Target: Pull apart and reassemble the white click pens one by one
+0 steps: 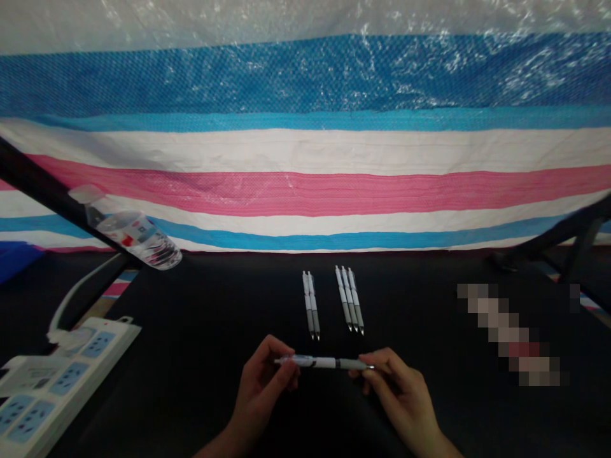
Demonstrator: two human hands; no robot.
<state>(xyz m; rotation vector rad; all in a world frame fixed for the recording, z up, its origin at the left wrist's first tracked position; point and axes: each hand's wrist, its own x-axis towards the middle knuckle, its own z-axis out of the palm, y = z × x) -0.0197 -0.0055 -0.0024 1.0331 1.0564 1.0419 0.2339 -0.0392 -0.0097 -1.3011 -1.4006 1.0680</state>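
Note:
A white and grey pen lies level between my two hands, held above the black table. My left hand pinches its clip end, and my right hand grips the grey end near the metal tip. Just beyond them, two similar pens rest side by side on the table. To their right are three more pens in a close row, tips pointing toward me.
A white power strip with a plug and cable sits at the left. Behind it stands a clear plastic bottle, tilted in view. A pixelated object lies at the right. Striped plastic sheeting hangs behind the table.

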